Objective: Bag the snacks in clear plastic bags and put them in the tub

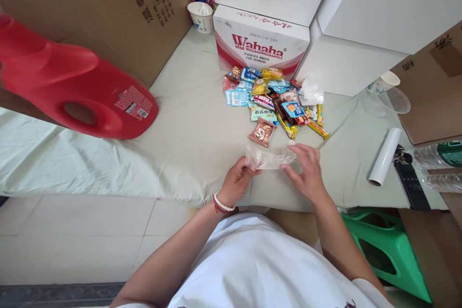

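A crumpled clear plastic bag (pixel 269 159) stretches between my two hands, just above the table's front part. My left hand (pixel 238 180) pinches its left end between thumb and fingers. At the other end, my right hand (pixel 306 171) has the bag's edge at its thumb and fingertips, with the thumb held apart from the fingers. Just beyond the bag lies a brown wrapped snack (pixel 263 132), at the near side of a pile of small packaged snacks (pixel 263 101). Another crumpled clear bag (pixel 312 91) rests by the pile's right side.
Behind the pile stands a Wahaha water carton (pixel 262 41) with white boxes (pixel 361 57) beside it. A red detergent bottle (pixel 108 91) is at left. On the right are a white roll (pixel 385 156), a black object (pixel 411 185), plastic bottles (pixel 428 156) and a green stool (pixel 397 245).
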Demonstrator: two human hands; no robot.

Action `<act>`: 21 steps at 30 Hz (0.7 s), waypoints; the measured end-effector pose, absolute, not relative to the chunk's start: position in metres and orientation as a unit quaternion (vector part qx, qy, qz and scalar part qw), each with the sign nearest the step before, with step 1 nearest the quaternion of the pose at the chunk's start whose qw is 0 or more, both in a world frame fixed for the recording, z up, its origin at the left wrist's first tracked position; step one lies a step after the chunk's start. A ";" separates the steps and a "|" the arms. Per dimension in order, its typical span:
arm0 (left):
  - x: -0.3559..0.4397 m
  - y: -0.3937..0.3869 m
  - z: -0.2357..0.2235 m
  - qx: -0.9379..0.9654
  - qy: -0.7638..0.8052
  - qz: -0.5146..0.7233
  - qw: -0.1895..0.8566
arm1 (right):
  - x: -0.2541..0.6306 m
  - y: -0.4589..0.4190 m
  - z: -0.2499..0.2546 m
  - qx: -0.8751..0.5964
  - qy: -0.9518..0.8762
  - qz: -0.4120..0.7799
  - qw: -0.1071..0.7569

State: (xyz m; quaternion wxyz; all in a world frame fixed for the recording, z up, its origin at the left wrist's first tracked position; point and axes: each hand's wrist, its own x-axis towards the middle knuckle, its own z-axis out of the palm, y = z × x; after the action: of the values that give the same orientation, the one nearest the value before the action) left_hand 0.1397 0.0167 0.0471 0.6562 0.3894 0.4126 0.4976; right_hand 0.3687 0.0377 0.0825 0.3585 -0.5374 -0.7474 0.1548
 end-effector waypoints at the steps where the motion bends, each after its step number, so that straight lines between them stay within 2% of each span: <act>1: 0.137 0.017 0.049 0.402 0.408 0.494 0.654 | 0.366 0.045 0.085 -0.500 -0.789 0.162 0.319; 3: 0.131 0.019 0.050 0.405 0.404 0.504 0.647 | 0.365 0.056 0.088 -0.459 -0.817 0.208 0.281; 7: 0.120 0.024 0.047 0.360 0.420 0.539 0.635 | 0.366 0.052 0.090 -0.475 -0.764 0.331 0.286; 12: 0.120 0.027 0.045 0.267 0.400 0.549 0.684 | 0.366 0.025 0.086 -0.500 -0.730 0.340 0.318; 18: 0.136 0.025 0.053 0.126 0.309 0.503 0.797 | 0.354 0.008 0.068 -0.575 -0.577 0.459 0.354; 21: 0.154 0.020 0.057 0.119 0.330 0.446 0.823 | 0.345 0.006 0.065 -0.600 -0.565 0.432 0.365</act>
State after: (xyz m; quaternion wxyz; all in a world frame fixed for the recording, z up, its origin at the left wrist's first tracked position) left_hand 0.1539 0.0197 0.0571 0.8235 0.1193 0.3302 0.4457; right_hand 0.3446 0.0064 0.0652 0.3649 -0.6005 -0.5652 0.4323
